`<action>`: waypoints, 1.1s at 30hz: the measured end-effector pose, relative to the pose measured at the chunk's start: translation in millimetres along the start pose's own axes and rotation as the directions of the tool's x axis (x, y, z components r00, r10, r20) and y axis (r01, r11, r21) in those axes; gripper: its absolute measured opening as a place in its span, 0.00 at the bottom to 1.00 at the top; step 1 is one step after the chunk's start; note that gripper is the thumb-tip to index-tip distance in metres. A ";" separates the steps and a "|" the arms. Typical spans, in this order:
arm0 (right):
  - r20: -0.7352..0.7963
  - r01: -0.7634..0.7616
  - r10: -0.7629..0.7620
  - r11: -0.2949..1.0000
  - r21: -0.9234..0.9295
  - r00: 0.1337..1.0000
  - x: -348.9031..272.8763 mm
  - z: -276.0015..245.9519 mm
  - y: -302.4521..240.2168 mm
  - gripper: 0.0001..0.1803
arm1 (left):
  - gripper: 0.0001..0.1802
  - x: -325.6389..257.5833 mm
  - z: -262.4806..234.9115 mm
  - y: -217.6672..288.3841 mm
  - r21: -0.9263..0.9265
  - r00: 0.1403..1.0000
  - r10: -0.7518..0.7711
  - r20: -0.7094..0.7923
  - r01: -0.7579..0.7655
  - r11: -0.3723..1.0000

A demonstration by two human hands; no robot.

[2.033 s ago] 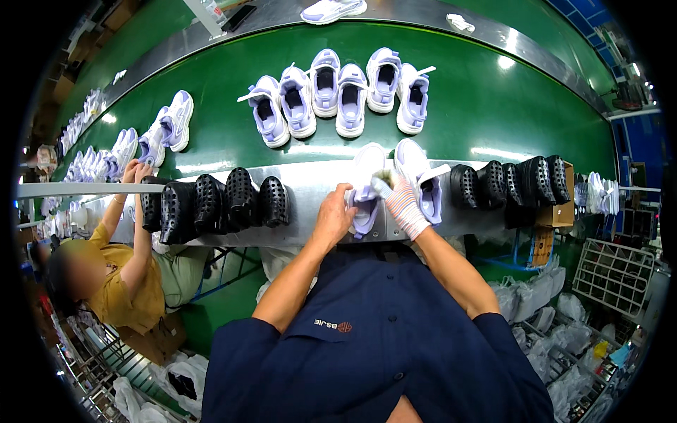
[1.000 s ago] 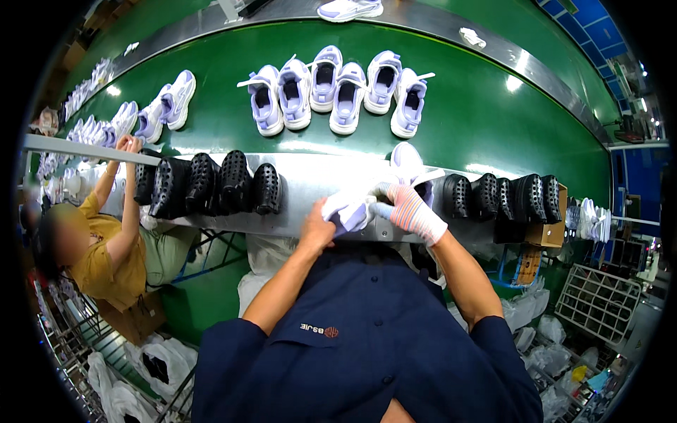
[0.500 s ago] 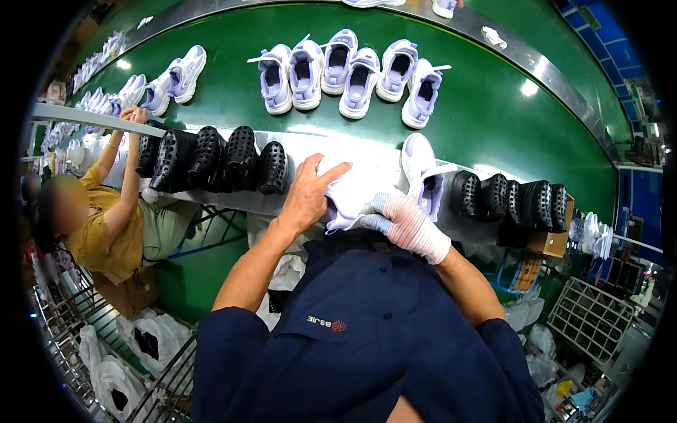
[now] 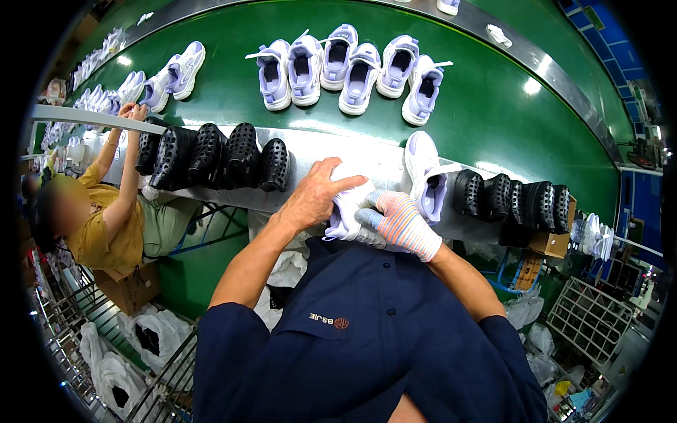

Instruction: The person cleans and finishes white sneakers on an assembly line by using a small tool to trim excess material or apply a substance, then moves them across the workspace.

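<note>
At the near edge of the metal ledge (image 4: 331,151): we hold a white sneaker (image 4: 350,204) between both hands, just above our chest.
Left hand (image 4: 314,197): bare, fingers spread and curled over the shoe's top, gripping it.
Right hand (image 4: 398,222): in a striped glove, closed on the shoe's right side from below.
Beside it: a second white sneaker (image 4: 427,176) stands on the ledge, just right of our hands.
Along the ledge: black shoe lasts (image 4: 211,155) to the left.
Beyond: lavender sneakers (image 4: 349,67) on the green conveyor belt (image 4: 493,113).
</note>
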State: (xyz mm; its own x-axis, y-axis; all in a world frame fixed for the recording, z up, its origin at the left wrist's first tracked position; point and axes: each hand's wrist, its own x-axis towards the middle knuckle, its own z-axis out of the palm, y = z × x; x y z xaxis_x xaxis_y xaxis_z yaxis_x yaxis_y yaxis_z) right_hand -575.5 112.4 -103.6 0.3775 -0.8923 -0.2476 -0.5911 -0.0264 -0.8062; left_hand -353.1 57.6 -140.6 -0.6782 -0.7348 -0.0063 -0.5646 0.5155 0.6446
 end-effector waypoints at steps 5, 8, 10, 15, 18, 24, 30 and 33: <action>0.045 -0.048 0.056 0.988 -0.148 0.997 4.0 0.5 -0.6 0.20 | 0.40 -0.9 -1.4 4.5 -0.089 0.995 -0.074 0.071 0.081 0.993; 0.062 -0.104 0.122 0.967 -0.233 0.991 8.3 1.7 3.3 0.25 | 0.41 -0.7 -1.0 7.7 -0.137 0.988 -0.115 0.105 0.129 0.982; 0.049 -0.137 0.147 0.977 -0.165 0.988 10.1 3.6 9.1 0.27 | 0.41 0.3 -1.3 9.3 -0.147 0.979 -0.151 0.135 0.171 0.974; 0.038 -0.275 0.305 0.901 -0.336 0.952 15.2 1.9 -4.0 0.22 | 0.39 -14.4 6.6 5.4 -0.200 0.964 -0.254 0.082 0.265 0.943; -0.236 -0.234 0.184 0.950 -0.206 0.954 4.2 11.4 22.7 0.17 | 0.36 -29.3 20.6 -7.6 -0.231 0.912 -0.407 0.051 0.407 0.884; -0.524 -0.059 0.110 0.992 0.112 0.845 -33.7 -5.7 52.8 0.12 | 0.35 -45.7 72.5 -28.6 -0.226 0.675 -0.735 0.065 0.728 0.648; -0.381 -0.219 0.135 0.958 -0.186 0.915 -13.3 31.3 73.7 0.25 | 0.32 -1.2 77.5 1.0 -0.230 0.515 -0.847 0.131 0.847 0.479; -0.257 -0.436 0.401 0.895 -0.094 0.879 -8.7 38.1 84.8 0.27 | 0.25 4.1 84.0 11.1 0.031 0.792 -0.558 -0.248 0.582 0.813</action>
State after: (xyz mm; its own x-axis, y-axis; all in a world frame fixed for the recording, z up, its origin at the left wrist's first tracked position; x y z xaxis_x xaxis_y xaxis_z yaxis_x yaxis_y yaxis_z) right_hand -601.8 135.1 -190.3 -0.0882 -0.9110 -0.4028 -0.7607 0.3227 -0.5632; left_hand -401.6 97.4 -197.6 -0.1058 -0.9789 -0.1750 -0.8682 0.0051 0.4963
